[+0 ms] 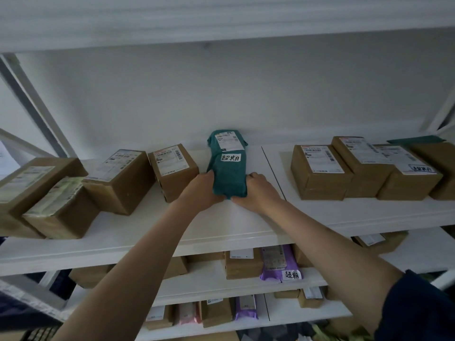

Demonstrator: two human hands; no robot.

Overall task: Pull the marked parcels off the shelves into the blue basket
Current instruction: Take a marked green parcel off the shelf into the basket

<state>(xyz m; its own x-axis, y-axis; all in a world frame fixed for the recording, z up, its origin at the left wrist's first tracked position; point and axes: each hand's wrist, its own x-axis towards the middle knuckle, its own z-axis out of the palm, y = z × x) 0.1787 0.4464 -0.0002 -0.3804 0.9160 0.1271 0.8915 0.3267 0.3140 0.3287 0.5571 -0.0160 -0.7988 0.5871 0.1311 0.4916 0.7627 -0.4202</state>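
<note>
Fingers (256, 177) gripping teal parcel (227, 168), white shelf (221, 227)

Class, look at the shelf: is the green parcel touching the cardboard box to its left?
Apart. The head view shows bare white shelf between the green parcel and the cardboard box.

Head camera, one wide-angle view, close to the white shelving unit (221, 232).

It looks forward and slightly down from the person's head along both outstretched forearms, facing the back wall; the upper white shelf board fills the middle, lower shelves fall away at the bottom edge, the frame bends at the sides. No second view shares the scene.
</note>
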